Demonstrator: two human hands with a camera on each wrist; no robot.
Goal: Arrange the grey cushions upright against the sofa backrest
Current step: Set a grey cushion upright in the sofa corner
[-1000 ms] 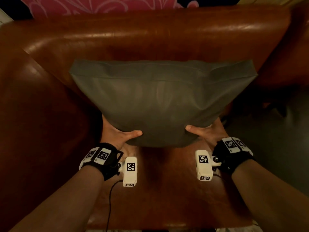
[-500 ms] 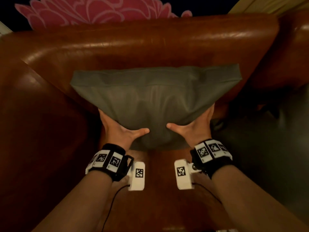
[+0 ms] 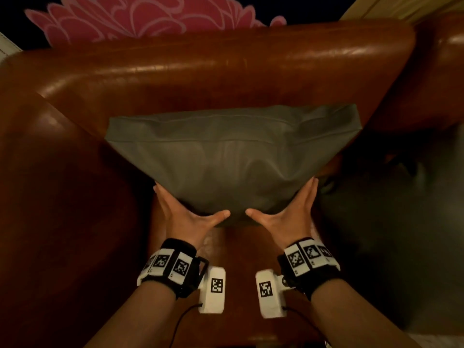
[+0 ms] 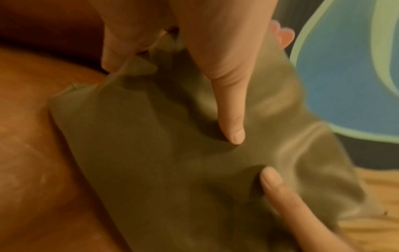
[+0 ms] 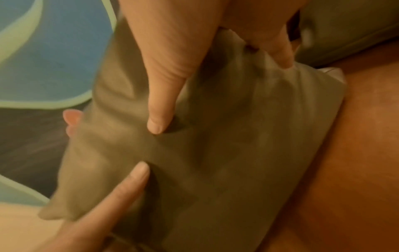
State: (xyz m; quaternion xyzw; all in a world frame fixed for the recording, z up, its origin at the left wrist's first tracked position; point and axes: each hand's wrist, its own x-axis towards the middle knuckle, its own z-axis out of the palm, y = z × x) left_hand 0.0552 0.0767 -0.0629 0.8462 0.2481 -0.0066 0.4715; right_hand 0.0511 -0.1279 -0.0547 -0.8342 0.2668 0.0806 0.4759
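Here the left hand and right hand each clasp the grey cushion low at its sides, thumbs in front, apparently to stand it upright against the sofa backrest.

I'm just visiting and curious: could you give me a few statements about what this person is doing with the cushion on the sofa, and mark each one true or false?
1. Both hands hold the same grey cushion. True: the left hand and the right hand grip its lower edge.
2. The sofa is brown leather. True.
3. The left hand is resting idle on the armrest. False: its thumb presses into the cushion's front.
4. The cushion is bright red. False: it is grey.
5. The two thumbs point toward each other on the cushion's front. True.
6. The cushion lies on the floor. False: it is over the seat, in front of the backrest.
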